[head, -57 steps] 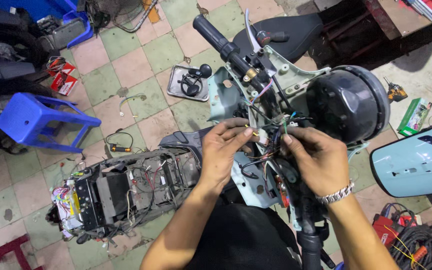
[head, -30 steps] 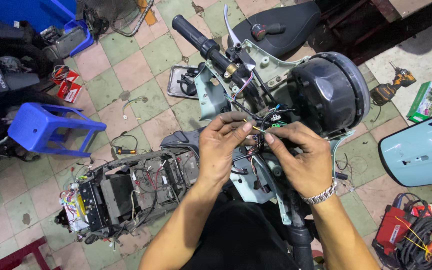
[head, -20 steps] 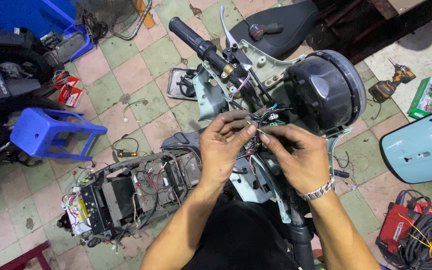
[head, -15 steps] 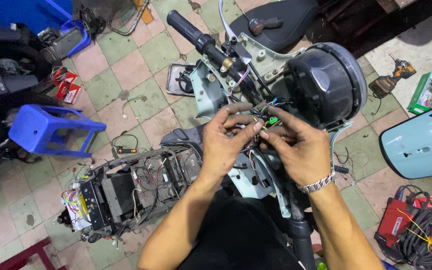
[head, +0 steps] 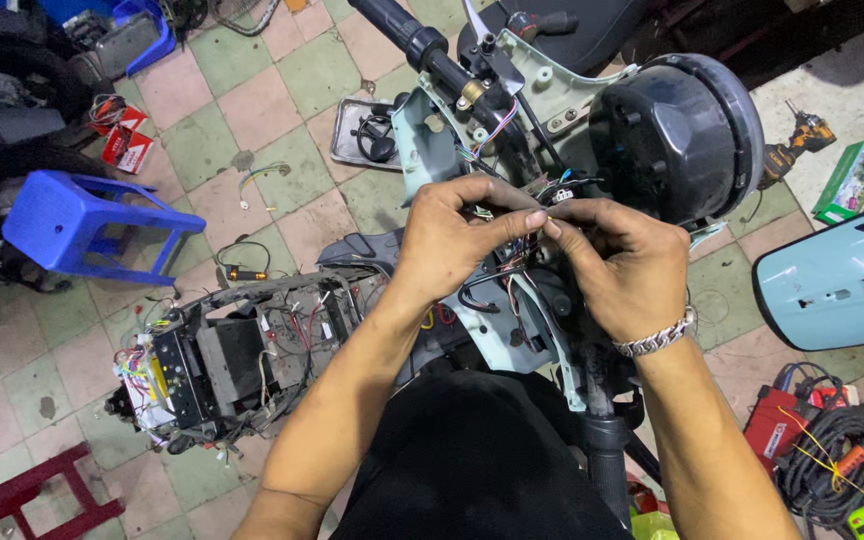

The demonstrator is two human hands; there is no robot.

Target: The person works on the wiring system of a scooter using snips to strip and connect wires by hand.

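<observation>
Your left hand point(head: 449, 240) and right hand point(head: 620, 262) both pinch the wires point(head: 542, 212); keep fingertips close, pull gently.

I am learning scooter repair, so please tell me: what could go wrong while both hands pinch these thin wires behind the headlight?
The left hand and right hand pinch thin wires in a dense tangle; one could tear or get mixed up. The metal bracelet hangs near exposed wiring and might snag.
</observation>
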